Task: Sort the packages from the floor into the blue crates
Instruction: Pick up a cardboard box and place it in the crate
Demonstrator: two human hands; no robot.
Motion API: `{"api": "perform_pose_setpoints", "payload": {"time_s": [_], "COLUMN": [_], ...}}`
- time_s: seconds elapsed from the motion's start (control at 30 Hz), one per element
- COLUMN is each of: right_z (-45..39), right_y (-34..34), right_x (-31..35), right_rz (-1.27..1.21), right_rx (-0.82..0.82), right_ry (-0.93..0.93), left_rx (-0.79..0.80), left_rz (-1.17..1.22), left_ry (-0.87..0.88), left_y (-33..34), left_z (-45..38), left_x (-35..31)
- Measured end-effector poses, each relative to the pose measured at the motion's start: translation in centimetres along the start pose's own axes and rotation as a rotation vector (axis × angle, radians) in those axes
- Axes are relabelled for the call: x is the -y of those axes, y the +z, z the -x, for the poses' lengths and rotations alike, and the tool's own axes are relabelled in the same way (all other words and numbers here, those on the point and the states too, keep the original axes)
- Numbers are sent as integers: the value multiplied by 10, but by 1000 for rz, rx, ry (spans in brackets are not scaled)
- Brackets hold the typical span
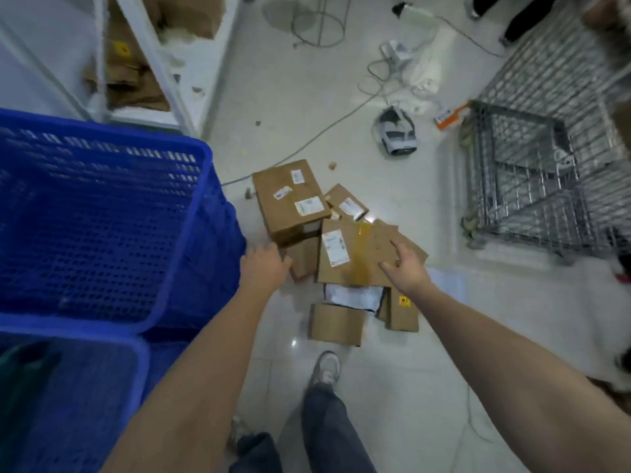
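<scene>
Both hands down at the pile, centre of frame. Left hand (265, 266) at the near-left corner of the heap, fingers curled toward a small box (302, 259) under the big one; grip or mere touch not clear from this angle, blurred. Right hand (404, 268) spread loosely on the right part of the flat taped carton (355, 256), fingers relaxed, nothing closed round it yet.

Pile of packages (336, 254) on the pale floor (392, 387), centre, just right of the blue crate (102, 213) at left. Second blue crate (68, 404) lower left, something dark green in its corner.

Progress: early or mid, as a judgement. Roughly seven parcels left on the floor; upper crate shows no parcel in the visible part.

Orientation: taped carton lying flat, label up, long axis running left-right across the frame, tilted slightly. Large labelled box (290, 199) behind it, long axis running away toward the top of frame, leaning left.

Wire cage (532, 165) at right, cables and headset upper centre.
</scene>
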State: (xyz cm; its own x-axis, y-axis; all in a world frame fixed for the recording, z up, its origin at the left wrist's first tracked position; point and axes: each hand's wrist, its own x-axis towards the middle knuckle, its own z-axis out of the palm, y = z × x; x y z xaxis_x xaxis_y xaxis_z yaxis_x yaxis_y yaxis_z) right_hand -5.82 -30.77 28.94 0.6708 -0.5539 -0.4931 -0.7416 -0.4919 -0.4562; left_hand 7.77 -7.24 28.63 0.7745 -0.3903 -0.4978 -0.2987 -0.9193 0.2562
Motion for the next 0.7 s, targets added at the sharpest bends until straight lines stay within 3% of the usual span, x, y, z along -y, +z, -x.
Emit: {"api": "perform_pose_setpoints", "payload": {"time_s": [0.13,0.4,0.57,0.7], "right_z": [-11,-62,-121,-178], "right_y": [-10,30,88,135], "right_x": [-72,-159,-197,-230], "right_rz": [-22,-69,-74,-206], "right_rx": [-6,14,40,5], "right_ry": [123,306,304,386], "left_rx": [165,265,368,389], "left_rz": [-141,-238,-88,164], "left_ry": [14,73,-76,-135], "left_y": [44,128,197,257], "left_z": [-22,-92,-170,-225], "left_x": [-48,-87,-80,-68]}}
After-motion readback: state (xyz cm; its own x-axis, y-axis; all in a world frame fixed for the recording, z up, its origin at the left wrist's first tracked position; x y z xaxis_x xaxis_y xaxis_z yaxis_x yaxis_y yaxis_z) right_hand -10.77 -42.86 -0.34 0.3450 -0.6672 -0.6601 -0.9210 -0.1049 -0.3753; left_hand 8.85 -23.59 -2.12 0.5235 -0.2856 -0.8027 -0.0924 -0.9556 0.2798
